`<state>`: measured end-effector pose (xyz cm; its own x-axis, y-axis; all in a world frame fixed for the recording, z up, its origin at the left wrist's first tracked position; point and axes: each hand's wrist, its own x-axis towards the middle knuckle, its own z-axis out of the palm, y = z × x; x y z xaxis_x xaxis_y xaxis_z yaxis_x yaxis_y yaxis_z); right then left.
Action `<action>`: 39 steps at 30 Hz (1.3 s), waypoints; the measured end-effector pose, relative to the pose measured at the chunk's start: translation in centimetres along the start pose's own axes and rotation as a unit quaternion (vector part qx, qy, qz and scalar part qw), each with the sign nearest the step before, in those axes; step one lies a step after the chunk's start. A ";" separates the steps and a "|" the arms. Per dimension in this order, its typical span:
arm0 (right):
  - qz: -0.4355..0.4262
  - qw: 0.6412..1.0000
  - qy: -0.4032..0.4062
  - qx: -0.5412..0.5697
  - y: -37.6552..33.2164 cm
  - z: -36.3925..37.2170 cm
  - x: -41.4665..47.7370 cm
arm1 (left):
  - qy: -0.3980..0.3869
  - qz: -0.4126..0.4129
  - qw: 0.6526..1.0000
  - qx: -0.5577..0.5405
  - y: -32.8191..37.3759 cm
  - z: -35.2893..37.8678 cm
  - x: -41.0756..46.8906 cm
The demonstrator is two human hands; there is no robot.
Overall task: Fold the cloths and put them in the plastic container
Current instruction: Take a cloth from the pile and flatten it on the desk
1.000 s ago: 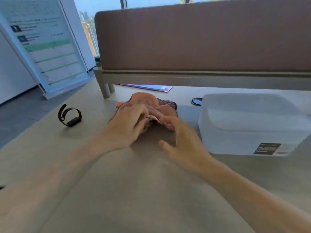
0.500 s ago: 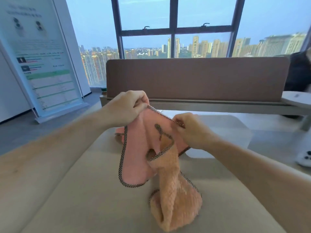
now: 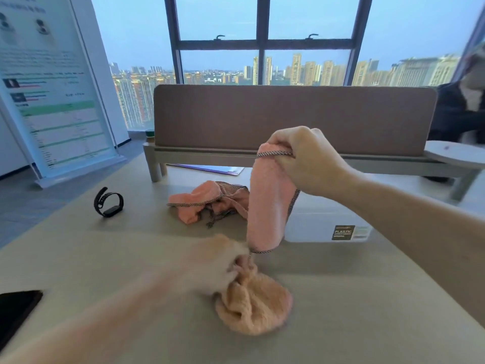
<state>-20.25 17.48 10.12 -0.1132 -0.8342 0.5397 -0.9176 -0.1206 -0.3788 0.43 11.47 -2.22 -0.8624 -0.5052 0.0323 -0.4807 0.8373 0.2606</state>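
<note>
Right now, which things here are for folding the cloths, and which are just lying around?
For the job: held cloth, gripped by right hand and left hand; cloth pile; plastic container.
Just lying about: wristband, dark flat device, papers, sign board.

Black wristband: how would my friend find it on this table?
Look at the big beige table, on its far left side near the standing poster. The black wristband sits there, left of the heap of pink cloths. It is the only black loop; the cloths are soft and pink.
</note>
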 end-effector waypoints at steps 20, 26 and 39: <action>-0.069 0.991 -0.115 -0.003 0.4 -3.9 0.4 | 0.110 0.067 0.949 -0.288 1.1 -11.0 5.3; -0.046 0.994 -0.085 -0.045 1.6 -5.3 -1.7 | 0.197 0.042 0.974 -0.104 -1.0 -12.4 2.1; -0.224 0.962 -0.068 -0.140 1.5 -2.8 -19.5 | 0.171 0.148 0.973 0.038 0.4 -2.6 -12.9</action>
<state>-20.50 35.03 1.10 0.3503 -0.7981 0.4903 -0.9319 -0.3496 0.0968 11.80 17.82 0.00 -0.8682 -0.2688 0.4172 -0.2409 0.9632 0.1193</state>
